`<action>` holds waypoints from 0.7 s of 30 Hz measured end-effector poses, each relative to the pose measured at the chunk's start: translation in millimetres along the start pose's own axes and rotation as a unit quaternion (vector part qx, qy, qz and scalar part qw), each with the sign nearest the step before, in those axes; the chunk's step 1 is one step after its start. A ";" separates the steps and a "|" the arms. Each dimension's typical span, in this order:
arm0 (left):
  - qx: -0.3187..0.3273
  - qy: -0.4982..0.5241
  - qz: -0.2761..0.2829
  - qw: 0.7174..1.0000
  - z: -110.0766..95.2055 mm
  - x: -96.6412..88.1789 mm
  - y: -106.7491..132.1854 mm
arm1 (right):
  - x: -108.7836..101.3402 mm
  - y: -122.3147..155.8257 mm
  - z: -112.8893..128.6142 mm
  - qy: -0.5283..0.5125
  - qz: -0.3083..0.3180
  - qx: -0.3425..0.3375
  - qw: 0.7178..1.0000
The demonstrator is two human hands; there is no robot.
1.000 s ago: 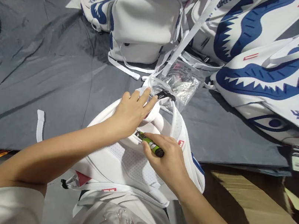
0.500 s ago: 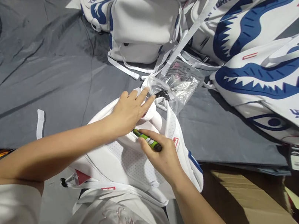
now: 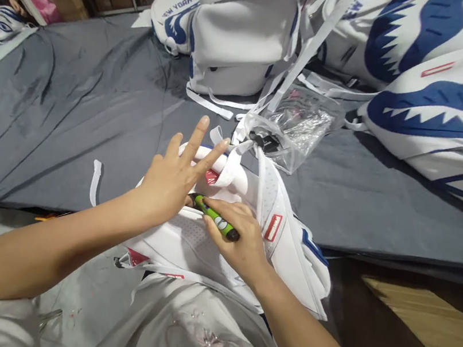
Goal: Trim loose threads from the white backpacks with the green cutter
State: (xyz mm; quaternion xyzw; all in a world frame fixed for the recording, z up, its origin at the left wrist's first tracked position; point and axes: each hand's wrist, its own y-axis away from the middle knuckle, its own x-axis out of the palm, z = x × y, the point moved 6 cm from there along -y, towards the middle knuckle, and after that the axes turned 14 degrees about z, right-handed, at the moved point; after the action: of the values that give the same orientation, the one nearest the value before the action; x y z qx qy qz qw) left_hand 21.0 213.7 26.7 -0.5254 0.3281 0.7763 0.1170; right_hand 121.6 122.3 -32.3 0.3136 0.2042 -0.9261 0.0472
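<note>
A white backpack (image 3: 190,243) with dotted padding, red labels and blue trim lies against my lap at the table edge. My left hand (image 3: 175,176) is over its upper part, several fingers stretched and spread, its thumb low by the fabric. My right hand (image 3: 240,233) is closed around a thick green pen-like tool (image 3: 221,221) with black ends. The tool's far end points at the fabric beneath my left hand; whether it touches cannot be seen. Beside my left fingers, a white strap (image 3: 230,165) loops over near a black buckle (image 3: 257,137).
A clear plastic bag (image 3: 301,128) lies just beyond the backpack. More white backpacks with blue shark-mouth prints (image 3: 442,124) stand at the right and back (image 3: 243,35). A dark grey cloth (image 3: 116,98) covers the table. Cardboard (image 3: 425,307) is below at the right.
The view has tilted up and turned left, showing more of the far table. My left fingers have lifted and spread wider, off the strap area. My right hand still grips the green tool.
</note>
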 end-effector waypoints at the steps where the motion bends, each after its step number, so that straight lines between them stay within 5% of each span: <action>1: -0.019 0.011 0.000 1.000 2.1 1.2 -0.9 | 0.6 -0.1 -2.0 0.003 -0.001 -0.004 1.000; 4: -0.042 0.019 0.023 0.999 3.2 2.9 -18.2 | 0.4 -4.6 -17.2 0.008 -0.015 0.014 1.000; 9: 0.010 -0.019 0.064 0.998 -2.1 0.6 -52.4 | -1.3 -13.8 -41.0 -0.019 -0.011 0.070 0.997; 21: 0.104 0.008 0.107 0.989 19.9 5.1 -77.7 | -8.1 -22.5 -34.8 -0.038 0.074 0.071 0.994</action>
State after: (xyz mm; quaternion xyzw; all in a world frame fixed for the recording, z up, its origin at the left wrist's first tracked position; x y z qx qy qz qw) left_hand 45.0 284.3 -3.2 -0.4787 0.4627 0.7413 0.0847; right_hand 142.8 156.7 -44.6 0.2948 0.1126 -0.9435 0.1007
